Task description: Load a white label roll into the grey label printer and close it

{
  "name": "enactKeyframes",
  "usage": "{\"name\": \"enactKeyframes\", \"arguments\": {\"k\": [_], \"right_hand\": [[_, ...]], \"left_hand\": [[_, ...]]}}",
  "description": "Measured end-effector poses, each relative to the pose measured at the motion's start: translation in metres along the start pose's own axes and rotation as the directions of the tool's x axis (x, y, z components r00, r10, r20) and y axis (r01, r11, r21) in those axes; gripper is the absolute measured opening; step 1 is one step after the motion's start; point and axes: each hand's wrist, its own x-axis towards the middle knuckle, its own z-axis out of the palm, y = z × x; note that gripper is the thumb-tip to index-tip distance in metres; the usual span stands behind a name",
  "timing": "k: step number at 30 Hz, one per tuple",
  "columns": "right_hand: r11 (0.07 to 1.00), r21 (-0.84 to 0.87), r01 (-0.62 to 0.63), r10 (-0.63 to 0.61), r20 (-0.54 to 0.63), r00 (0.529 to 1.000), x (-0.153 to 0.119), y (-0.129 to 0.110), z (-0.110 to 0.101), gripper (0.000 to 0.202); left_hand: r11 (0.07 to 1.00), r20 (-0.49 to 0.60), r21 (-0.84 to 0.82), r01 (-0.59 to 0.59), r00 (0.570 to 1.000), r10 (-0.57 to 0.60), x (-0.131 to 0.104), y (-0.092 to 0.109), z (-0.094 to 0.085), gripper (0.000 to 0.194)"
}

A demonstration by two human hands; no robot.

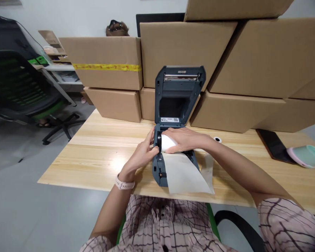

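A dark blue-grey label printer (156,170) stands on the wooden table with its lid (173,92) raised. Inside its bay sits a white paper roll (168,142), and a loose strip of paper (186,175) runs from it over the printer's front toward me. My right hand (185,139) is wrapped over the roll from the right, hiding much of it. My left hand (143,154) holds the printer's left wall, thumb by the black roll holder (159,140) and fingers along the outer side.
Stacked cardboard boxes (115,105) line the table's back. On the right lie a black phone-like slab (274,145) and a mint-and-pink rolled item (307,156). A small white roll (217,139) sits beyond my right forearm. An office chair (23,84) stands at left; a person's head (117,28) shows behind the boxes.
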Motion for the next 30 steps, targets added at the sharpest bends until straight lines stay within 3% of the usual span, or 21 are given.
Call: {"name": "enactKeyframes", "arguments": {"k": [5, 9, 15, 18, 19, 21, 23, 25, 28, 30], "right_hand": [[0.979, 0.055, 0.197, -0.174, -0.286, 0.942, -0.057, -0.017, 0.019, 0.055], [0.977, 0.072, 0.201, -0.177, -0.254, 0.951, -0.099, -0.038, 0.05, 0.058], [0.976, 0.091, 0.197, -0.155, -0.341, 0.927, -0.104, -0.045, 0.084, 0.063], [0.974, 0.109, 0.196, -0.146, -0.356, 0.923, -0.099, -0.045, 0.09, 0.064], [0.974, 0.115, 0.194, -0.141, -0.359, 0.923, -0.099, -0.045, 0.09, 0.064], [0.974, 0.123, 0.193, -0.137, -0.361, 0.922, -0.102, -0.045, 0.088, 0.065], [0.967, 0.133, 0.219, -0.159, -0.359, 0.92, -0.11, -0.044, 0.082, 0.064], [0.951, 0.163, 0.262, -0.19, -0.361, 0.913, -0.122, -0.039, 0.071, 0.055], [0.932, 0.247, 0.264, -0.135, -0.442, 0.887, -0.139, -0.024, 0.047, 0.041], [0.933, 0.301, 0.2, 0.006, -0.566, 0.825, -0.14, -0.011, 0.03, 0.04]], "left_hand": [[1.0, 0.002, 0.008, -0.02, 1.0, 0.02, 0.0, -0.003, 0.001, 0.092], [0.999, -0.012, 0.026, -0.02, 1.0, 0.02, 0.0, -0.004, 0.001, 0.09], [0.995, -0.058, 0.103, 0.001, 0.998, 0.005, 0.0, -0.002, 0.003, 0.079], [0.944, -0.143, 0.301, -0.136, 0.972, 0.186, -0.007, 0.006, 0.011, 0.07], [0.899, -0.132, 0.385, -0.209, 0.952, 0.278, -0.011, 0.01, 0.015, 0.067], [0.788, 0.006, 0.503, -0.355, 0.913, 0.408, -0.021, 0.018, 0.024, 0.063], [0.705, 0.197, 0.535, -0.465, 0.881, 0.431, -0.032, 0.023, 0.032, 0.063], [0.654, 0.314, 0.549, -0.521, 0.854, 0.416, -0.04, 0.025, 0.038, 0.065], [0.598, 0.364, 0.581, -0.553, 0.833, 0.417, -0.044, 0.022, 0.041, 0.064], [0.58, 0.373, 0.594, -0.558, 0.829, 0.417, -0.044, 0.021, 0.04, 0.062]]}}
